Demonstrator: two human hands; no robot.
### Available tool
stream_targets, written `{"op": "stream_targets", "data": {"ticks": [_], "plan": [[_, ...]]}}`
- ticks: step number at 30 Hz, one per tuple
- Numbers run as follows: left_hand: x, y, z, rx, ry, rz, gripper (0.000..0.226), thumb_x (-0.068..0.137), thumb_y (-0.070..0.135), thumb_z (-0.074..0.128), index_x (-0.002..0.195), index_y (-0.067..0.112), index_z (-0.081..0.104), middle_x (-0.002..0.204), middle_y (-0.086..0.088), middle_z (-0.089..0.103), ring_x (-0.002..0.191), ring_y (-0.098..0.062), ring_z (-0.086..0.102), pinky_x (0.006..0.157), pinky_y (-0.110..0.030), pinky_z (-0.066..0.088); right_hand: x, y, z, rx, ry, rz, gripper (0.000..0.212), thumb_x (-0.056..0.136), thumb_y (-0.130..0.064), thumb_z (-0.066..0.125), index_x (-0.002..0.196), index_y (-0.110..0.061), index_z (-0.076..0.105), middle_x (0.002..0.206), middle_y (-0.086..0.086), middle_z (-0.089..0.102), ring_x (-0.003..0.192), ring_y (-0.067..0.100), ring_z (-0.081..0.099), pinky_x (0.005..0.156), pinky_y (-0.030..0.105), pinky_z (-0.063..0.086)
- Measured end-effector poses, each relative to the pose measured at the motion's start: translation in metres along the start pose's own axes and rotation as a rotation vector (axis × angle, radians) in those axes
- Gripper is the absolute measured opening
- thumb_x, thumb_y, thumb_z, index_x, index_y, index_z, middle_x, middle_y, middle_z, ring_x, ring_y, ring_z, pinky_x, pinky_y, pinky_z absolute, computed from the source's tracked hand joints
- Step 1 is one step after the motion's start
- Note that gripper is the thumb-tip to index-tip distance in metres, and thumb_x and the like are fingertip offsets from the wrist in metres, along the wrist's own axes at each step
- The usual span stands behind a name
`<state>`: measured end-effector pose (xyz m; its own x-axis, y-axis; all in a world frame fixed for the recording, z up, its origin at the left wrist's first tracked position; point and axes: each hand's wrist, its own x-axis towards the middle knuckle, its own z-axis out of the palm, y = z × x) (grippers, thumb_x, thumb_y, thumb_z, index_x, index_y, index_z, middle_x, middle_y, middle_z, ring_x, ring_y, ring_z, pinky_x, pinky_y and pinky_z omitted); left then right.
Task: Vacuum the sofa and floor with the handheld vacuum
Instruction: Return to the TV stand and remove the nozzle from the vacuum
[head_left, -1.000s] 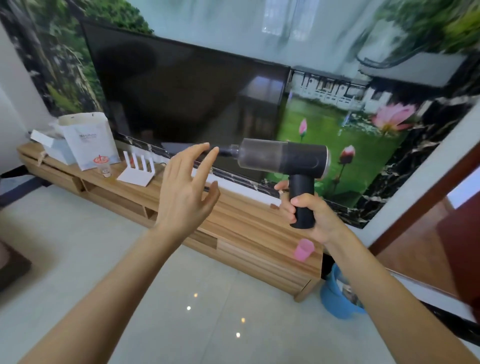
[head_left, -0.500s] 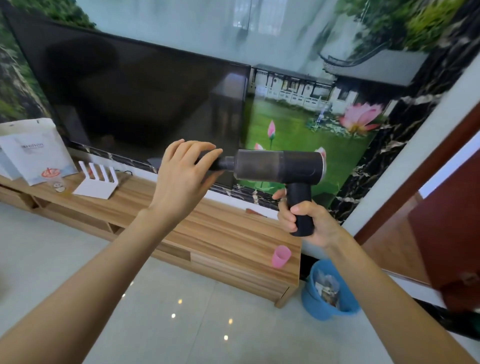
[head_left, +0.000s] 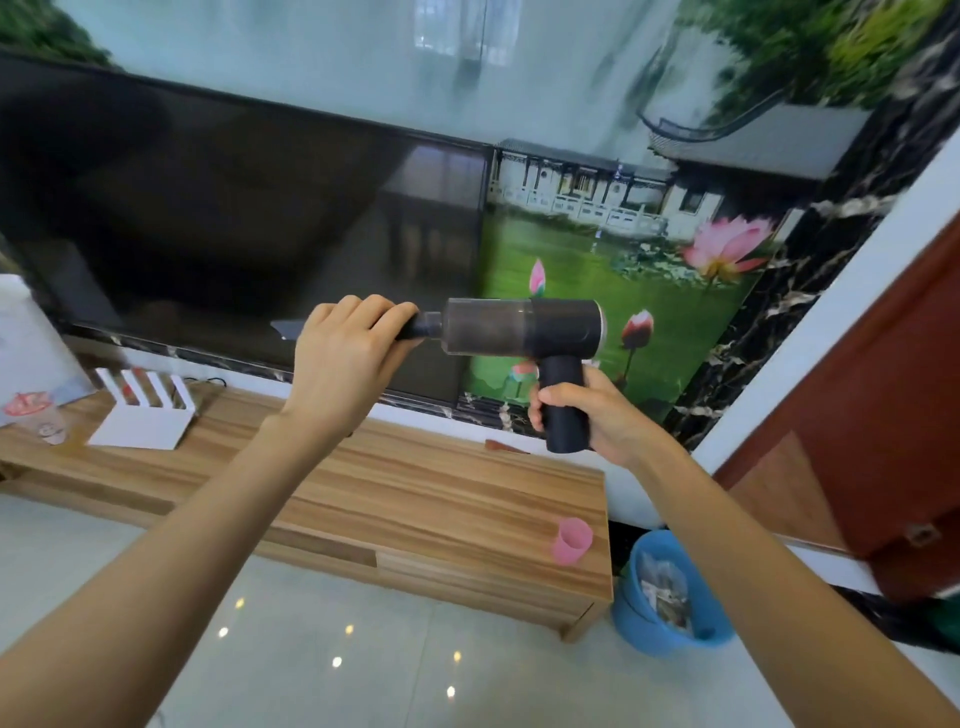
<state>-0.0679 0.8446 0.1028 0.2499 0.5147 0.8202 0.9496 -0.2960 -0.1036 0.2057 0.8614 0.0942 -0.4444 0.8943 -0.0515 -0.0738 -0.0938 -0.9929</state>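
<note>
While the right hand (head_left: 605, 415) clasps the vacuum (head_left: 519, 335) handle, the left hand's (head_left: 345, 358) grip wraps its nozzle (head_left: 423, 327).

Nozzle tip (head_left: 405, 328) inside left hand (head_left: 340, 358)

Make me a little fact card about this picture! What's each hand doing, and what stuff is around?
Tool: handheld vacuum, held level in front of the TV
Right hand: grips the handle
Left hand: wraps the nozzle end
On the wooden cabinet: pink cup, white rack
On the floor: blue bin, rubbish inside
Cleaning: not started
</note>
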Motion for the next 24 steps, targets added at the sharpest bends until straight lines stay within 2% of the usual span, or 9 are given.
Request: {"op": "stream_targets", "data": {"ticks": [3, 6, 8, 10, 12, 14, 17, 19, 24], "plan": [[0.004, -0.021, 0.019, 0.008, 0.009, 0.003, 0.022, 0.096, 0.031, 0.056, 0.103, 0.012, 0.065, 0.085, -0.005, 0.063, 0.070, -0.030, 0.055, 0.061, -0.038, 0.035, 0.028, 0.000, 0.011, -0.100, 0.135, -0.019, 0.009, 0.078, -0.001, 0.067, 0.083, -0.001, 0.060, 0.067, 0.012, 0.062, 0.061, 0.021, 0.060, 0.065, 0.034, 0.050], [0.005, -0.034, 0.035, -0.003, -0.001, -0.029, 0.020, 0.094, 0.030, 0.059, 0.103, 0.012, 0.065, 0.085, -0.005, 0.063, 0.070, -0.029, 0.055, 0.062, -0.038, 0.036, 0.048, 0.002, 0.022, -0.106, 0.308, -0.037, 0.018, 0.080, 0.004, 0.071, 0.094, -0.001, 0.059, 0.076, 0.012, 0.064, 0.062, 0.016, 0.066, 0.065, 0.031, 0.053], [0.004, -0.040, 0.042, -0.010, -0.008, -0.051, 0.020, 0.094, 0.029, 0.059, 0.102, 0.012, 0.064, 0.085, -0.005, 0.064, 0.070, -0.030, 0.055, 0.062, -0.038, 0.036, 0.055, 0.001, 0.026, -0.091, 0.394, -0.101, 0.050, 0.075, 0.005, 0.076, 0.118, -0.004, 0.051, 0.093, 0.011, 0.066, 0.070, 0.016, 0.069, 0.066, 0.031, 0.055], [0.004, -0.044, 0.047, -0.015, -0.002, -0.059, 0.019, 0.094, 0.028, 0.059, 0.102, 0.012, 0.064, 0.085, -0.006, 0.064, 0.070, -0.031, 0.055, 0.061, -0.038, 0.037, 0.060, 0.002, 0.023, -0.127, 0.449, -0.181, 0.087, 0.072, 0.001, 0.080, 0.141, -0.019, 0.033, 0.116, -0.003, 0.060, 0.090, 0.009, 0.068, 0.075, 0.029, 0.056], [0.004, -0.046, 0.050, -0.014, 0.000, -0.055, 0.019, 0.093, 0.028, 0.059, 0.103, 0.012, 0.064, 0.085, -0.006, 0.064, 0.070, -0.031, 0.055, 0.061, -0.038, 0.037, 0.063, 0.001, 0.019, -0.256, 0.494, -0.258, 0.114, 0.068, -0.012, 0.085, 0.150, -0.034, 0.009, 0.126, -0.014, 0.048, 0.110, 0.005, 0.061, 0.091, 0.032, 0.052], [0.003, -0.044, 0.051, 0.008, 0.005, -0.046, 0.019, 0.093, 0.028, 0.060, 0.102, 0.012, 0.064, 0.085, -0.005, 0.064, 0.069, -0.030, 0.055, 0.061, -0.038, 0.037, 0.065, -0.001, 0.016, -0.476, 0.519, -0.340, 0.124, 0.062, -0.029, 0.087, 0.151, -0.038, 0.001, 0.137, -0.011, 0.040, 0.127, 0.012, 0.048, 0.105, 0.040, 0.043], [0.000, -0.039, 0.053, 0.028, 0.008, -0.035, 0.018, 0.093, 0.028, 0.060, 0.101, 0.012, 0.065, 0.085, -0.004, 0.063, 0.069, -0.029, 0.055, 0.062, -0.037, 0.037, 0.064, -0.008, 0.015, -0.689, 0.462, -0.438, 0.117, 0.067, -0.025, 0.087, 0.153, -0.030, 0.008, 0.148, -0.007, 0.028, 0.136, 0.009, 0.033, 0.107, 0.026, 0.031], [0.000, -0.035, 0.054, 0.026, 0.003, -0.041, 0.019, 0.093, 0.028, 0.058, 0.101, 0.012, 0.065, 0.085, -0.005, 0.063, 0.069, -0.029, 0.055, 0.061, -0.037, 0.037, 0.065, -0.012, 0.015, -0.833, 0.426, -0.489, 0.107, 0.068, -0.024, 0.086, 0.152, -0.027, 0.020, 0.153, -0.003, 0.027, 0.138, 0.011, 0.031, 0.107, 0.025, 0.029], [0.007, -0.023, 0.056, 0.032, -0.007, -0.053, 0.020, 0.093, 0.028, 0.057, 0.102, 0.012, 0.065, 0.085, -0.005, 0.064, 0.070, -0.029, 0.056, 0.061, -0.037, 0.038, 0.069, -0.007, 0.003, -1.232, 0.450, -0.634, 0.083, 0.067, -0.038, 0.081, 0.141, -0.025, 0.047, 0.149, 0.007, 0.040, 0.143, 0.033, 0.024, 0.114, 0.061, 0.018]]}}
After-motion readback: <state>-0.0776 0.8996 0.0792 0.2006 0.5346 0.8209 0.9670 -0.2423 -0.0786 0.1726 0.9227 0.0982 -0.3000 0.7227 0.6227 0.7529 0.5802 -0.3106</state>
